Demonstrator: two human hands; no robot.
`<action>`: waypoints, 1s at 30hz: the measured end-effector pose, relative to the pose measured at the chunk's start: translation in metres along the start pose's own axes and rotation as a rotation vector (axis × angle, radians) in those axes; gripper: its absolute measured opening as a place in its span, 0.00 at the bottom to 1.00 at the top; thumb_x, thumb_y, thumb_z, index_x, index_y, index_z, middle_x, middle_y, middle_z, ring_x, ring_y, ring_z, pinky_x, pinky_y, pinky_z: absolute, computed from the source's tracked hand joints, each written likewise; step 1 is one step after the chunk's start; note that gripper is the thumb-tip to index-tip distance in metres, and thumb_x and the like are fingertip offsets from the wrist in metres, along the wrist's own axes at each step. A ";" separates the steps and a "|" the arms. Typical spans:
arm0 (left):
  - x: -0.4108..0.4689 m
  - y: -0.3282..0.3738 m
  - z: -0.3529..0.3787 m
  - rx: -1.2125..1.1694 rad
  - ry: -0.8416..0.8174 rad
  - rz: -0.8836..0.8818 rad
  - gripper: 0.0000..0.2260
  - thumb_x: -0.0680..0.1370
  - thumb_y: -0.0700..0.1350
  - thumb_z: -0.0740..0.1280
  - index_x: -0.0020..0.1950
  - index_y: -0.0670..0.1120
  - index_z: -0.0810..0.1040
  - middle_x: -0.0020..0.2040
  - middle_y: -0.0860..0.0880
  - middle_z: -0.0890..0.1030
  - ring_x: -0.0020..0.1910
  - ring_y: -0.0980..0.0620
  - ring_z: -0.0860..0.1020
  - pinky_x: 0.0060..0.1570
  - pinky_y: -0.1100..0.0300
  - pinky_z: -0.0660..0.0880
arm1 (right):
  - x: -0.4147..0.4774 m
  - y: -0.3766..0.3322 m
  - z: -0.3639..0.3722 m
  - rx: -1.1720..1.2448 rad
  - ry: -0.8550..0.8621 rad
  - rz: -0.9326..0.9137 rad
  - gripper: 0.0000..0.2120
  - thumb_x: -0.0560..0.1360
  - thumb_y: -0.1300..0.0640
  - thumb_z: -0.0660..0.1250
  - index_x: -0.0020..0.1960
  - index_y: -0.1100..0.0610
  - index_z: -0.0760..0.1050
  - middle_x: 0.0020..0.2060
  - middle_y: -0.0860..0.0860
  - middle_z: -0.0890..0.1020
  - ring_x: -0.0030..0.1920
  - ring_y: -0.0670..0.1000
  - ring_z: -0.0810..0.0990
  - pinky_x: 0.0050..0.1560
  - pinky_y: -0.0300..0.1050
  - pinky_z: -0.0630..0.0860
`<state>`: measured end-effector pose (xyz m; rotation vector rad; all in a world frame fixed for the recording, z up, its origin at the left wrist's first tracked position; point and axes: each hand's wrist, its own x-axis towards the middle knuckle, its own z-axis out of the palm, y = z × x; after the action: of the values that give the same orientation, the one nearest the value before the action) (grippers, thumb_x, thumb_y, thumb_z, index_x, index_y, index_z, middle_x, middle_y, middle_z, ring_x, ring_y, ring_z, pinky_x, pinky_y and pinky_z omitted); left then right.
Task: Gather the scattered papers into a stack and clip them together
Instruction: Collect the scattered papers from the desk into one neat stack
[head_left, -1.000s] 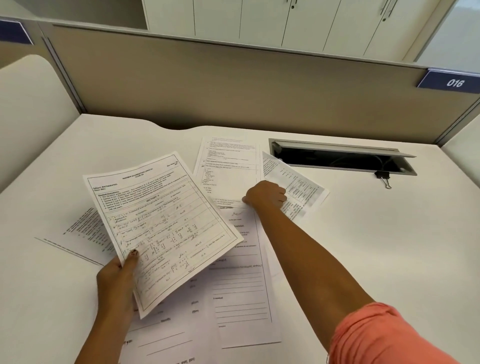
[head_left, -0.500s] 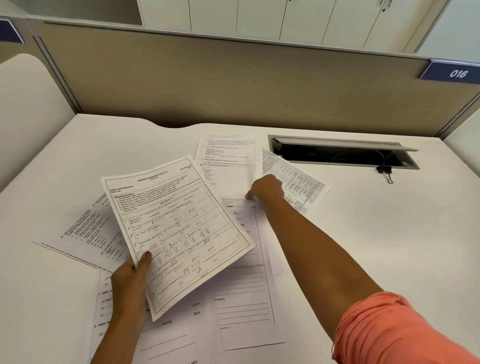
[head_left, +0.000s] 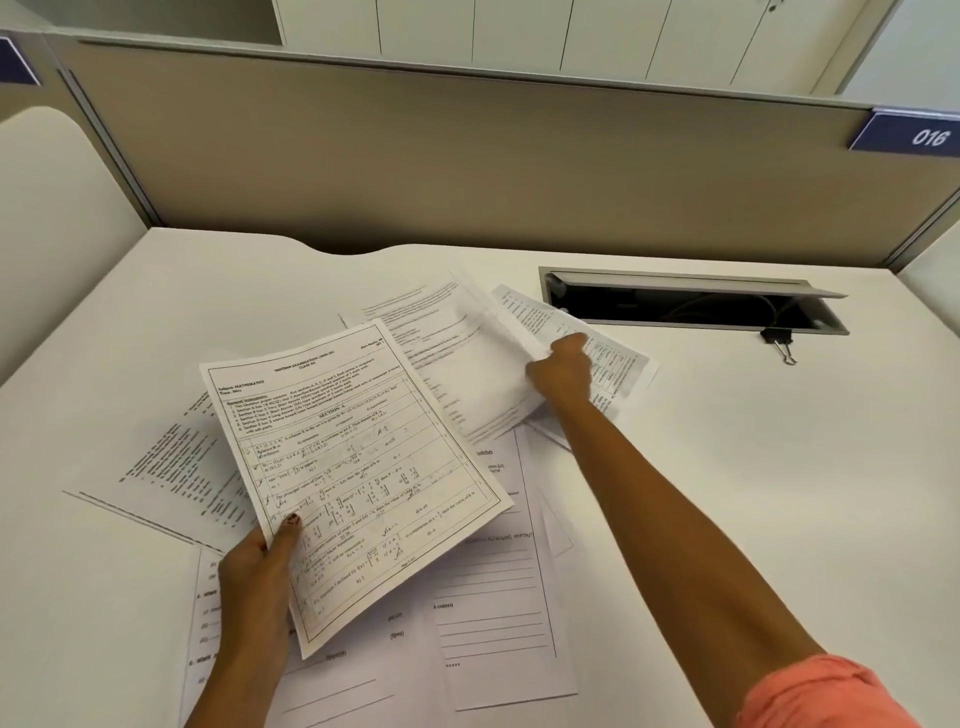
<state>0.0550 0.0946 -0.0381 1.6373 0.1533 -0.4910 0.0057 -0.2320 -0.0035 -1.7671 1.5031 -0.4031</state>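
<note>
On the smooth white desk (head_left: 727, 467), left hand (head_left: 254, 577) pinching a flat printed sheet (head_left: 353, 467), right hand (head_left: 561, 369) gripping a curling page (head_left: 467, 364).

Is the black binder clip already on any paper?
No, the black binder clip lies alone on the white desk beside the open cable tray.

My left hand (head_left: 257, 577) pinches a mathematics exam sheet (head_left: 353, 478) above the white desk (head_left: 753, 467). My right hand (head_left: 561, 371) grips a blurred printed sheet (head_left: 457, 358), its near edge raised. More papers (head_left: 488, 597) lie scattered underneath. A black binder clip (head_left: 777, 339) sits by the open cable tray (head_left: 691, 306).
</note>
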 end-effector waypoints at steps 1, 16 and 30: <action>0.000 0.000 -0.001 -0.003 0.000 -0.004 0.08 0.78 0.44 0.64 0.55 0.45 0.79 0.54 0.43 0.81 0.53 0.40 0.79 0.55 0.39 0.74 | 0.005 0.004 -0.009 -0.045 0.042 -0.021 0.27 0.72 0.62 0.68 0.67 0.62 0.60 0.60 0.59 0.76 0.59 0.61 0.77 0.57 0.54 0.76; -0.001 0.008 0.016 -0.010 -0.048 0.010 0.06 0.78 0.43 0.64 0.44 0.51 0.79 0.48 0.47 0.82 0.49 0.43 0.80 0.48 0.48 0.76 | 0.094 0.059 -0.088 -0.572 -0.037 -0.150 0.23 0.69 0.48 0.74 0.59 0.60 0.77 0.59 0.58 0.74 0.61 0.60 0.72 0.61 0.57 0.69; -0.022 0.018 0.019 -0.030 -0.068 0.033 0.07 0.79 0.42 0.62 0.44 0.51 0.77 0.44 0.51 0.81 0.41 0.52 0.79 0.27 0.63 0.75 | 0.033 0.087 -0.103 0.009 -0.201 -0.200 0.11 0.67 0.56 0.75 0.46 0.57 0.76 0.49 0.57 0.80 0.52 0.61 0.79 0.50 0.52 0.75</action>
<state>0.0378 0.0779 -0.0133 1.5898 0.0823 -0.5157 -0.1156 -0.2999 -0.0060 -1.8970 1.1888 -0.3197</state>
